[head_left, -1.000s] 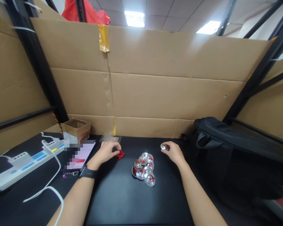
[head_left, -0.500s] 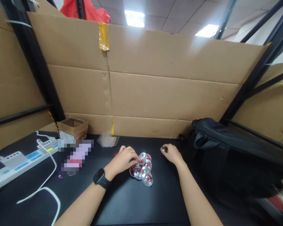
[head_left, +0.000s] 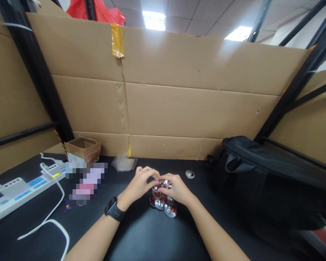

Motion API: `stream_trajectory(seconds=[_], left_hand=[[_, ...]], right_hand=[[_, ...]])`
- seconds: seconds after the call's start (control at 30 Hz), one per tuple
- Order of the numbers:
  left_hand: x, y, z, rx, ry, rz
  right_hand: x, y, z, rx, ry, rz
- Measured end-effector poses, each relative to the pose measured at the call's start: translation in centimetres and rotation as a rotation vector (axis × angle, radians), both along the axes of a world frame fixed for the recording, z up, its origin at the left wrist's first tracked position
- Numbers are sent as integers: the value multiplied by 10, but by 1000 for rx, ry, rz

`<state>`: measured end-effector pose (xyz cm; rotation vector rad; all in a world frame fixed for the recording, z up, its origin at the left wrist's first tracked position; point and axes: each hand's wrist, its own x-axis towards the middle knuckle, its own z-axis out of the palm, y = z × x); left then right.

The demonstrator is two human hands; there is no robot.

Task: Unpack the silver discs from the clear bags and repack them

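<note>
Several round silver can lids with red pull tabs lie in an overlapping pile [head_left: 160,204] on the black table. At the upper left of this heap, my left hand [head_left: 141,183] has thumb and fingers pinched on a can lid [head_left: 155,188]. My right hand [head_left: 178,189] comes in from the other side, thumb and forefinger closed about another can lid [head_left: 166,184]. The fingertips of both hands nearly meet and cover part of the pile. One single can lid [head_left: 190,174] lies flat on the table, apart, beyond my right hand.
A white power strip [head_left: 29,190] with cables lies at the left. Behind it stands a small cardboard box [head_left: 84,148], with clear plastic [head_left: 124,163] beside it. A black bag [head_left: 268,181] fills the right side. Cardboard walls [head_left: 174,112] close off the back.
My right hand has let go of a can lid at the right, leaving it on the table, and has moved left to the pile beside my left hand.
</note>
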<state>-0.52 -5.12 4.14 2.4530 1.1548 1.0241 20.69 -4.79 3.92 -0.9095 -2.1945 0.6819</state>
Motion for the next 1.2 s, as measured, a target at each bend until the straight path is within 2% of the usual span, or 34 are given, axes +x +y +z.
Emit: stream_trajectory(seconds=[0.17,0.3,0.47,0.57,0.67,0.8,0.93,1.07,1.2], left_hand=[[5,-3,3,22,-58,33],[8,-6,3,14,-72,33],[11,-7,2,21,-70,26],[10,-3,1,47,-166,135],[8,1,-2,4,-231,212],[11,-1,-5,-106,-190,68],[17,-5,-7,-114,-181,75],[17,-4,-7,-57,-83,128],[4,4,-4,34,18,249]], right_hand=[[2,3,-2,-62,91,-19],[1,2,-1,-41,38,-75],[-1,1,-1,5,-4,-79],[2,3,-4,3,98,-114],[6,6,-6,-100,264,-92],[4,4,-7,-256,459,6],[-1,1,-10,-308,520,42],[-3,0,-11,-282,457,21],[5,3,-7,-118,333,-52]])
